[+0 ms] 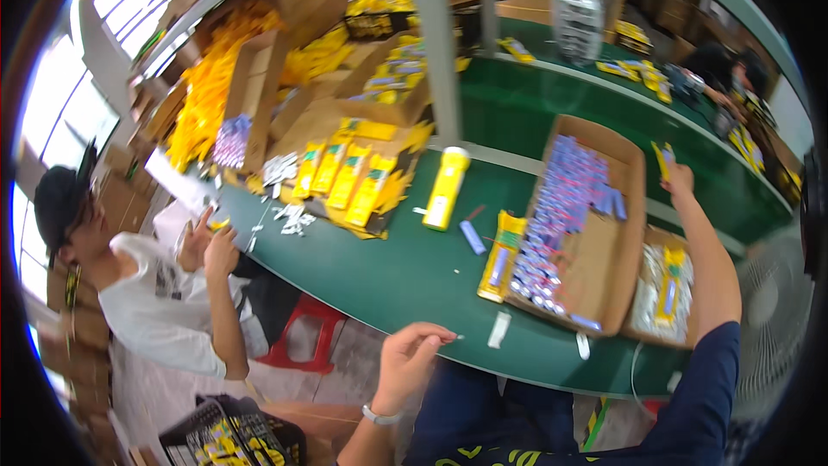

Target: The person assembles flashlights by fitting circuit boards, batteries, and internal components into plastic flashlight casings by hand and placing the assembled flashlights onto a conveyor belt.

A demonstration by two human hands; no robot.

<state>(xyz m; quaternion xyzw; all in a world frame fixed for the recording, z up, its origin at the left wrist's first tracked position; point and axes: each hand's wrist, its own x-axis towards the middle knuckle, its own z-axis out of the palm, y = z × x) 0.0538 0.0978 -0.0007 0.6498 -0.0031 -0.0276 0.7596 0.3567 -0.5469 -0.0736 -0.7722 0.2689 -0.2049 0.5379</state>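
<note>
My left hand point(410, 364), a pale band on its wrist, is above the table's near edge. Thumb and forefinger pinch a small whitish bit, too small to name. My right arm reaches far out to the right, where my right hand point(680, 179) grips a yellow packet point(664, 160) beyond the cardboard trays. Between my hands lies a long cardboard tray point(636, 207) with rows of purple cylindrical cells point(565, 198). Against its left side rests a yellow packet with a purple cell point(500, 263). A loose purple cell point(473, 237) and a white strip point(498, 330) lie nearby.
A yellow flashlight-shaped object point(446, 190) lies mid-table beside a metal post point(431, 52). Yellow packets point(345, 174) and a heap of yellow sleeves point(207, 86) fill the left. A smaller box point(660, 293) holds clear packs. A co-worker point(164, 293) sits left; a fan point(772, 319) stands right.
</note>
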